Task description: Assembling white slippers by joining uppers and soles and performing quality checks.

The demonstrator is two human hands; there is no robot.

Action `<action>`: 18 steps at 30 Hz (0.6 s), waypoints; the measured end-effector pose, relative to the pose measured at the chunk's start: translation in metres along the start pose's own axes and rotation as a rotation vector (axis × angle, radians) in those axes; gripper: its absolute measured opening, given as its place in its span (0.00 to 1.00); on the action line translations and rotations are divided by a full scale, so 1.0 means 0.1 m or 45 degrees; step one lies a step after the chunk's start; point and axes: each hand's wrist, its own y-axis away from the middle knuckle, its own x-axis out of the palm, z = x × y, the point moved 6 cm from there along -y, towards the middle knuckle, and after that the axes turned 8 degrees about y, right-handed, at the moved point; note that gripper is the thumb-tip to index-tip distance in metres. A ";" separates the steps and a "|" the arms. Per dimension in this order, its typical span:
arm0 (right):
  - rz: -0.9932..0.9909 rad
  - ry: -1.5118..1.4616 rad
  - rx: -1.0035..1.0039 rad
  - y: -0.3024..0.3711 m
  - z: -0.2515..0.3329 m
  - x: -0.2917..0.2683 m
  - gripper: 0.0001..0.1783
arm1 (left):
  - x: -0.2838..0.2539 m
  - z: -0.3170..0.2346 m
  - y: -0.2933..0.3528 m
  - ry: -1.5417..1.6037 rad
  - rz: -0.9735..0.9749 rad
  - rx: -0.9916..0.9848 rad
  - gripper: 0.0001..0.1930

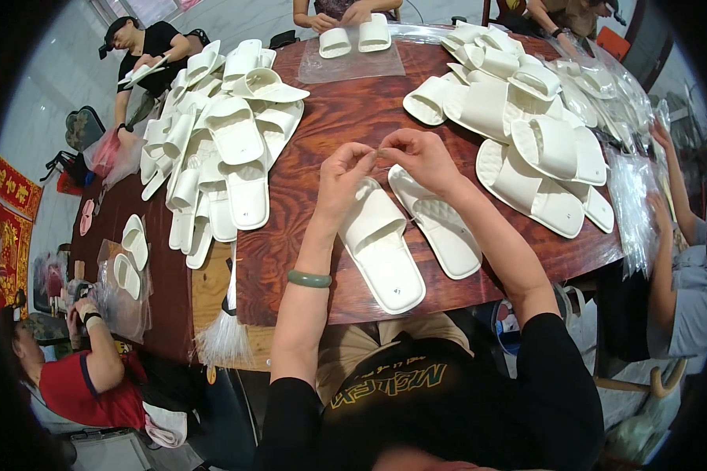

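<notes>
Both hands meet above a pair of white slippers on the round, dark red wooden worktop (pixel 346 102). The left hand (pixel 339 174) and the right hand (pixel 420 157) are raised side by side, fingers pinched together on something very small between them — too small to make out, perhaps a thread or tag. A green bangle (pixel 309 279) sits on the left wrist.

Under the hands lie the two slippers, soles down, toes pointing toward the person. The left slipper (pixel 381 247) is right below the left hand, its strap arched up; the right slipper (pixel 440 224) lies just beside it, partly hidden by the right forearm. The two are close together, near the worktop's front edge.

To the left a big pile of slippers (pixel 220 141) spreads across the worktop, and another pile (pixel 518 118) lies to the right, some of it next to clear plastic bags (pixel 632 204). At the far edge another person's hands rest by a pair of slippers on a clear bag (pixel 352 59). More people sit around — one in black at upper left, one in red at lower left beside a lower table, and an arm along the right edge.
</notes>
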 end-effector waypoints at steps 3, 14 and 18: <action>0.119 -0.292 0.089 0.00 -0.06 0.03 0.10 | 0.01 -0.01 -0.01 -0.041 0.028 -0.015 0.05; 0.186 -0.482 0.251 0.01 0.00 0.06 0.14 | -0.01 -0.04 0.00 -0.135 0.023 0.069 0.04; 0.095 -0.461 0.227 0.01 -0.01 0.02 0.14 | 0.03 -0.06 0.01 -0.145 0.031 0.047 0.04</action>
